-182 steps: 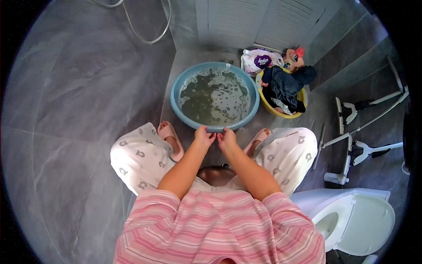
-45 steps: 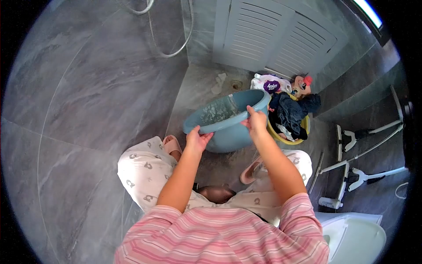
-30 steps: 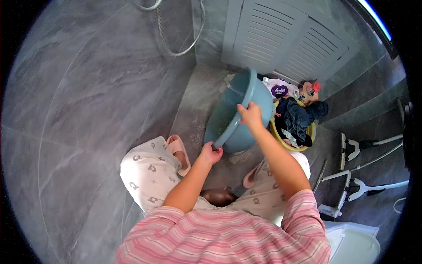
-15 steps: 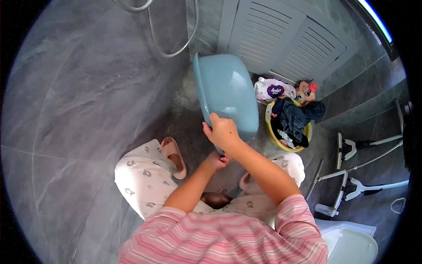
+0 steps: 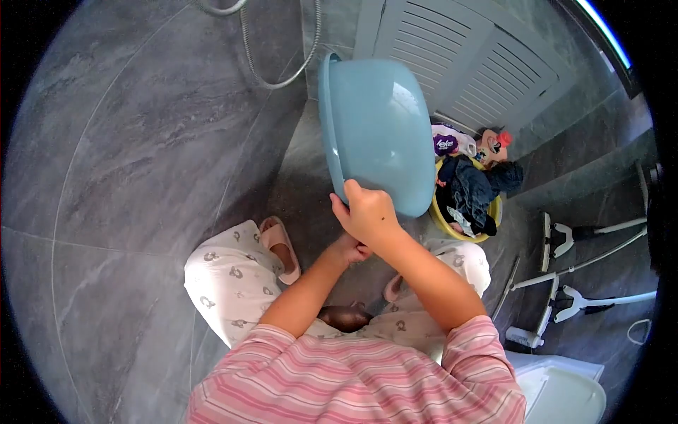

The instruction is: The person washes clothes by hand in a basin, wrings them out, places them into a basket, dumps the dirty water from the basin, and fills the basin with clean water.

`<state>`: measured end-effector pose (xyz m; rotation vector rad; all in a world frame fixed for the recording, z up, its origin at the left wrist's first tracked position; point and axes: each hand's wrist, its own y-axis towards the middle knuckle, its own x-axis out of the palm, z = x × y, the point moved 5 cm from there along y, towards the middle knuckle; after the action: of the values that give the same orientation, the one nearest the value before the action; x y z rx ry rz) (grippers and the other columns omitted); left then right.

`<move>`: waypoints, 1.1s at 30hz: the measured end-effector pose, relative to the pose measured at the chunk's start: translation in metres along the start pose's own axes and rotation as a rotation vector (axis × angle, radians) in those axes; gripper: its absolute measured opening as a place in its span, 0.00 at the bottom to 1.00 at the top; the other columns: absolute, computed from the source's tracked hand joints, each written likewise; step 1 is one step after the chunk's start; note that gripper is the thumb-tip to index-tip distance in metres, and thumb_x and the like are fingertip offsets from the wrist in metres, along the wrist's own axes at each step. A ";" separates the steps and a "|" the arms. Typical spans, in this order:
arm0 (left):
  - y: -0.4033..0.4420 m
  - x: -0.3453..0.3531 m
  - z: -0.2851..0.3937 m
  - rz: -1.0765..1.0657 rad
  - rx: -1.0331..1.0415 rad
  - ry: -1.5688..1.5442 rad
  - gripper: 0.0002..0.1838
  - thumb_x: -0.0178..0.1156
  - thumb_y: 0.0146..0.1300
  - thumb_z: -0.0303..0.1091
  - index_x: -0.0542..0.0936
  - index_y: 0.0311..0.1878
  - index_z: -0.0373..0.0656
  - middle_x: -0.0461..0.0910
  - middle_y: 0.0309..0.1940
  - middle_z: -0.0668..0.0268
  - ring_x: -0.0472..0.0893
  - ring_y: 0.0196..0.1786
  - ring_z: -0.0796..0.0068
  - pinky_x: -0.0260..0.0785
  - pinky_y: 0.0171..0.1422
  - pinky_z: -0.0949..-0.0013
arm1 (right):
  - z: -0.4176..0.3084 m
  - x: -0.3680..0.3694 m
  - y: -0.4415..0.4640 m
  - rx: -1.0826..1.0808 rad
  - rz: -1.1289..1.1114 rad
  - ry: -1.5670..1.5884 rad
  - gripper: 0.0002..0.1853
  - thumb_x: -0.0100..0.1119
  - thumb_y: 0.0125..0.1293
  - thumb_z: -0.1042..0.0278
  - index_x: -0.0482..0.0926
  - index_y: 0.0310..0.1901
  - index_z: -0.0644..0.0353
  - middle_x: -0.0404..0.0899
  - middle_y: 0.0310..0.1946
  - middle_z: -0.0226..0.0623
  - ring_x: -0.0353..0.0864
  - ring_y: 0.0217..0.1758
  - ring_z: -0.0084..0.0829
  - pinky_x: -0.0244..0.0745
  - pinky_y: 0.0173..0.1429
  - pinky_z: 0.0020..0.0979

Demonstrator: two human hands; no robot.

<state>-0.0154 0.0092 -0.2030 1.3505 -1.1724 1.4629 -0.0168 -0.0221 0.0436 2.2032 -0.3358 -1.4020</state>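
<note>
A large light-blue plastic basin [image 5: 385, 134] is tipped on its side in front of me, its rim to the left and its outer bottom to the right. My right hand [image 5: 369, 213] grips the near end of its rim, thumb on the left side. Just below, my left hand [image 5: 346, 249] has curled fingers at the lowest part of the rim. The right hand and wrist partly cover that spot, so the left hand's contact is mostly hidden.
Dark clothes [image 5: 470, 191] fill a yellow tub [image 5: 441, 220] right of the basin. Behind it lie a white-and-purple bag [image 5: 452, 143] and a red-capped bottle [image 5: 492, 147]. A louvered cabinet [image 5: 459, 56], a shower hose [image 5: 279, 86] and mop-like tools [image 5: 565, 304] are around.
The basin has risen up and to the right and appears larger, its side now overlapping the bag and the tub's edge. My right hand has shifted slightly right, my left hand slightly up.
</note>
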 end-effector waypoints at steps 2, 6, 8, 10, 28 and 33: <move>-0.001 0.001 -0.003 -0.009 -0.026 -0.002 0.09 0.46 0.64 0.44 0.68 0.32 0.51 0.65 0.21 0.73 0.64 0.19 0.83 0.45 0.15 0.83 | 0.003 -0.003 -0.003 0.059 -0.009 0.026 0.16 0.62 0.52 0.66 0.63 0.21 0.60 0.67 0.09 0.43 0.70 0.14 0.46 0.66 0.18 0.39; -0.004 0.004 -0.005 -0.003 -0.058 -0.003 0.09 0.46 0.64 0.44 0.68 0.32 0.51 0.65 0.21 0.73 0.64 0.19 0.84 0.45 0.15 0.84 | 0.007 -0.007 -0.007 0.061 0.003 0.044 0.15 0.63 0.52 0.66 0.64 0.22 0.60 0.67 0.09 0.43 0.70 0.14 0.47 0.65 0.18 0.39; -0.007 0.014 -0.004 0.101 -0.077 -0.036 0.10 0.45 0.65 0.44 0.68 0.32 0.51 0.65 0.21 0.73 0.64 0.19 0.84 0.45 0.14 0.84 | 0.012 -0.009 -0.009 0.098 0.032 0.084 0.16 0.63 0.52 0.66 0.64 0.21 0.60 0.67 0.09 0.42 0.71 0.14 0.47 0.65 0.18 0.39; -0.011 0.024 -0.002 0.205 -0.095 -0.070 0.10 0.45 0.65 0.44 0.68 0.33 0.51 0.64 0.21 0.73 0.63 0.19 0.84 0.45 0.14 0.85 | 0.017 -0.013 -0.010 0.120 0.052 0.095 0.16 0.63 0.51 0.66 0.65 0.21 0.61 0.67 0.10 0.42 0.71 0.14 0.47 0.65 0.19 0.38; -0.057 -0.028 0.100 0.932 0.625 0.120 0.31 0.50 0.59 0.27 0.49 0.64 0.40 0.57 0.58 0.46 0.66 0.56 0.43 0.68 0.48 0.35 | 0.166 0.073 -0.100 1.095 0.221 0.551 0.21 0.62 0.51 0.65 0.68 0.42 0.69 0.75 0.39 0.49 0.76 0.41 0.42 0.71 0.42 0.37; -0.082 -0.060 0.090 1.200 0.705 0.347 0.38 0.50 0.57 0.24 0.38 0.65 0.43 0.51 0.62 0.48 0.65 0.58 0.43 0.68 0.47 0.35 | 0.214 0.165 -0.197 1.265 0.173 0.547 0.22 0.59 0.54 0.67 0.68 0.48 0.69 0.74 0.42 0.44 0.75 0.43 0.36 0.72 0.39 0.35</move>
<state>0.0917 -0.0560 -0.2540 0.6315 -1.3314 3.0295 -0.1482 0.0084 -0.2620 3.2327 -1.4408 -0.3628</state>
